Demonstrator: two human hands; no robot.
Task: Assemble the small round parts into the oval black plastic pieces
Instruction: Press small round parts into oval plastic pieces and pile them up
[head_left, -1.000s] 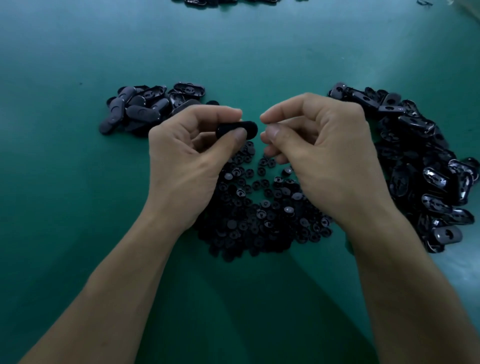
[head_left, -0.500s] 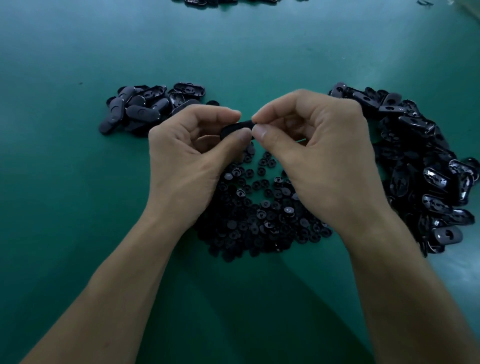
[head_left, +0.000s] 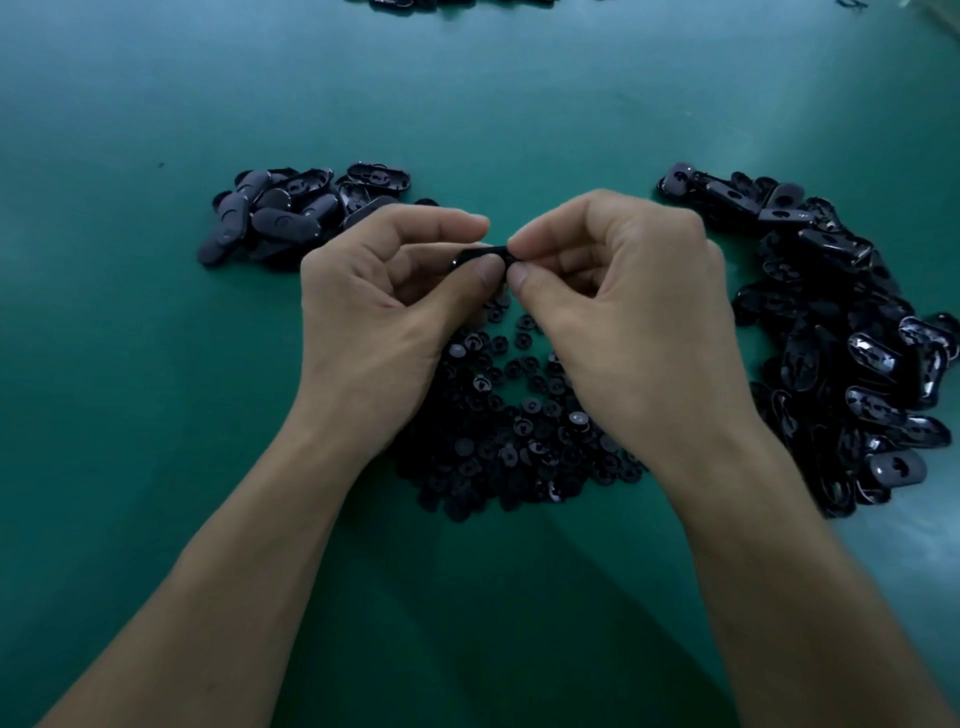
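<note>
An oval black plastic piece (head_left: 480, 255) is held above the table between both hands. My left hand (head_left: 384, 312) pinches its left part between thumb and forefinger. My right hand (head_left: 623, 306) pinches its right end with thumb and forefinger tips. Whether a small round part sits under the right fingertips is hidden. Below the hands lies a heap of small round black parts (head_left: 514, 436). A large heap of loose oval pieces (head_left: 852, 353) lies at the right.
A smaller pile of oval pieces (head_left: 296, 213) lies at the back left on the green table (head_left: 156, 415). More black parts (head_left: 415, 4) show at the far top edge.
My right hand has moved left and closed its fingertips on the right end of the oval piece. The left hand has kept its grip and barely shifted.
</note>
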